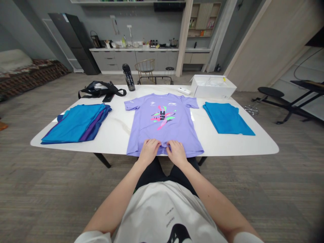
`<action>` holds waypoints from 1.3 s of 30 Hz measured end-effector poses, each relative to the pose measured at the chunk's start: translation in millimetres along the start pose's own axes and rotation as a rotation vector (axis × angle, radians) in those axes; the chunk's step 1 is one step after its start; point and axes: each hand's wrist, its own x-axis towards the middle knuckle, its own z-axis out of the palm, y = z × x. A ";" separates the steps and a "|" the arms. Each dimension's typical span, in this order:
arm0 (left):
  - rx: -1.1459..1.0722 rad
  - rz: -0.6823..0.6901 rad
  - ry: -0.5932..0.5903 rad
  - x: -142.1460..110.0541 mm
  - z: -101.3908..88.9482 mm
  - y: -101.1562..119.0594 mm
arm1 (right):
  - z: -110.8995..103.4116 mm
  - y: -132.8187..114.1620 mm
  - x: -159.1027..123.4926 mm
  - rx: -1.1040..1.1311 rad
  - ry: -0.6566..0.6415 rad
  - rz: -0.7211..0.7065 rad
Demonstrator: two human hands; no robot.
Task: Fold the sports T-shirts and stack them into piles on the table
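A purple T-shirt (144, 123) with a bright splash print lies spread out, front up, its collar toward the far side of the table. My left hand (150, 148) pinches the middle of its bottom hem. Close beside it, my right hand (176, 151) pinches the same hem, and the cloth between them is slightly raised. To the left sits a stack of folded blue and purple shirts (73, 123). A folded blue shirt (226, 118) lies to the right.
The white table (116, 130) also bears a black bag (101, 88), a phone (108, 98), a dark bottle (128, 77), a small white device (184, 91) and an open white box (212, 87). Beyond stand a wire-backed chair (145, 65) and a kitchen counter.
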 end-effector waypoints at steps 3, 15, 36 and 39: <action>0.022 0.006 0.016 0.2 2.6 6.5 | 2.0 1.8 -0.5 0.099 0.075 -0.012; 0.136 -0.079 0.182 -2.6 18.1 -0.6 | -7.7 8.4 -6.4 -0.207 0.072 0.092; 0.258 -0.295 0.182 -53.3 -8.4 -46.4 | -32.2 101.2 -56.8 -0.219 0.230 0.194; 0.269 -0.299 0.152 -61.5 -13.5 -52.4 | -34.7 108.7 -60.3 -0.218 0.230 0.212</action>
